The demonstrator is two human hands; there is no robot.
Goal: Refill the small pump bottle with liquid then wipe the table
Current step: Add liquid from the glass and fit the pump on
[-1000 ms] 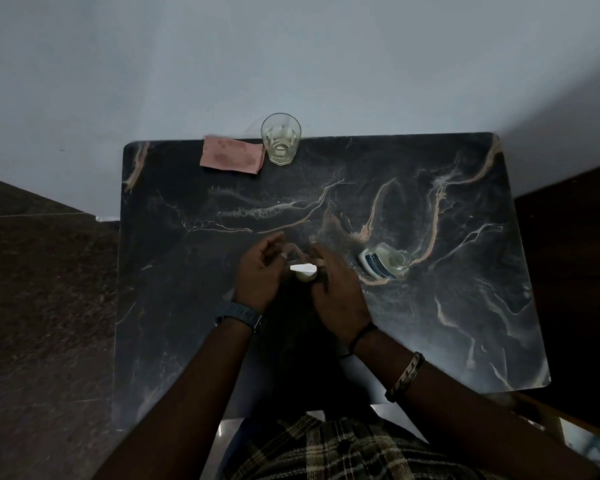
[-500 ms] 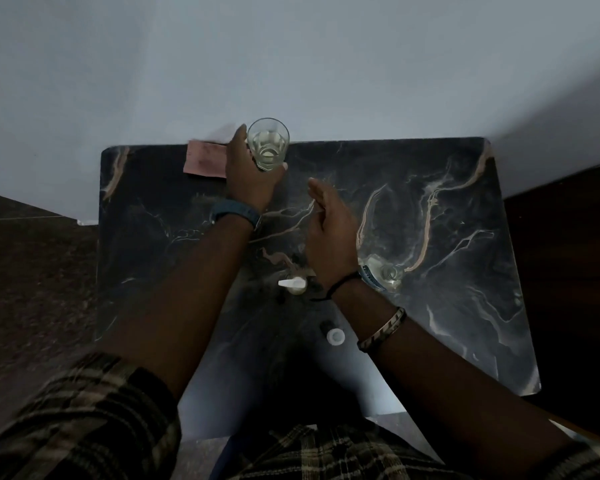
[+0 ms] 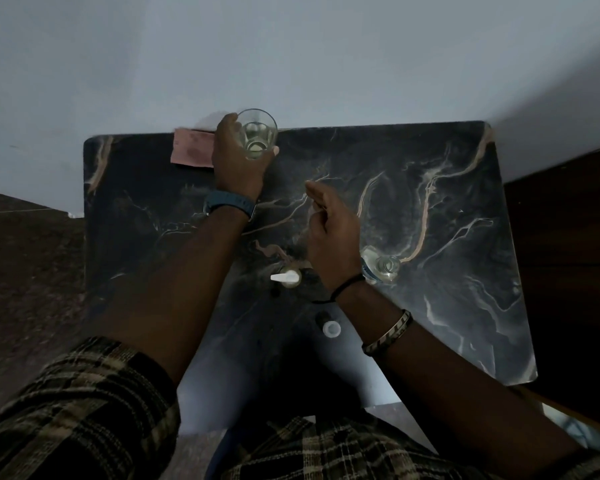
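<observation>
My left hand (image 3: pixel 236 161) grips a clear glass (image 3: pixel 257 133) holding a little pale liquid at the far edge of the dark marble table (image 3: pixel 465 306). A pink cloth (image 3: pixel 191 152) lies just left of that hand. The small pump bottle (image 3: pixel 290 277) with its white pump head stands at the table's middle, between my forearms. My right hand (image 3: pixel 329 237) hovers over the table beyond the bottle, fingers loosely curled and holding nothing. A white cap (image 3: pixel 331 329) lies nearer to me.
A clear bottle with a blue label (image 3: pixel 381 268) lies on its side just right of my right wrist. A pale wall rises right behind the table's far edge. Dark floor lies to the left and a dark cabinet to the right.
Both hands left the pump bottle at the centre. My left hand reached to the far edge and took hold of the glass, while my right hand moved forward over the table.
</observation>
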